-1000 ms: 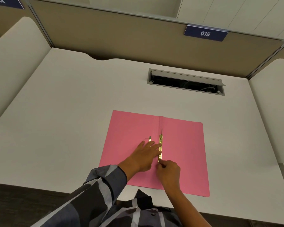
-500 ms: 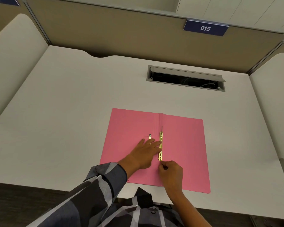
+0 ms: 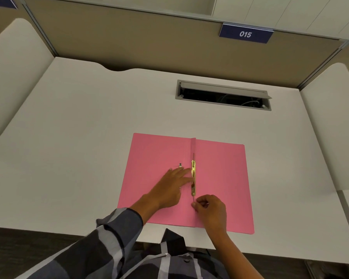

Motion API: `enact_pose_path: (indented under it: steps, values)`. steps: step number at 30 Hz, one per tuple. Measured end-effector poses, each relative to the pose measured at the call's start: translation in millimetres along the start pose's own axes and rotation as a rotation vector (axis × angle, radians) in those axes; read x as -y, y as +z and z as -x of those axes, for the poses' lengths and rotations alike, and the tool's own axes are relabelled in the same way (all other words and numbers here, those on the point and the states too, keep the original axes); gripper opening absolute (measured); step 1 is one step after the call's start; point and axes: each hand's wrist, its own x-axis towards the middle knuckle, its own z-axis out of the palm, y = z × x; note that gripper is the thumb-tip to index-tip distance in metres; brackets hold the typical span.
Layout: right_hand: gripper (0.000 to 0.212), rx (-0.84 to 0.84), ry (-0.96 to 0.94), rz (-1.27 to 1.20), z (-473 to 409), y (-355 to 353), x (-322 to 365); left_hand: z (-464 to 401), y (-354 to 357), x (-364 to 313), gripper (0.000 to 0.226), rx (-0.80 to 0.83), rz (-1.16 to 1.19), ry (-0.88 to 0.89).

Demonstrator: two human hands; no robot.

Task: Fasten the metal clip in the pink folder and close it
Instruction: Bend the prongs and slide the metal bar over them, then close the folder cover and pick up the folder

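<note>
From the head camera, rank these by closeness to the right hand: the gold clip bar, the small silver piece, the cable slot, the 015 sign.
From the right hand:
1. gold clip bar, just above it on the spine
2. small silver piece, upper left on the folder
3. cable slot, farther back in the desk
4. 015 sign, on the partition

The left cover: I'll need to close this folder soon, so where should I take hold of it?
Take the left cover at its free outer edge, from the left. It lies flat and hinges at the spine, so that edge lifts easiest and swings over the clip.

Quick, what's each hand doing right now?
Left hand: open, flat on the pink paper folder.
Right hand: pinching the gold metal clip's lower prong.
</note>
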Motion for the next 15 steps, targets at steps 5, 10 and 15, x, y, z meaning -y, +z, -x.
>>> enact_pose_path:
  steps: [5,10,15]
  values:
    - [0.027,0.030,0.040,0.054,-4,-6,-1,33,-11,23,0.042,-0.517,0.182,-0.555]
    - [0.030,0.046,0.030,0.082,-5,-9,-4,63,-24,55,0.057,-0.493,0.320,-1.095]
    - [0.030,0.055,0.010,0.101,-5,-9,-3,68,-33,69,0.056,-0.589,0.569,-1.127]
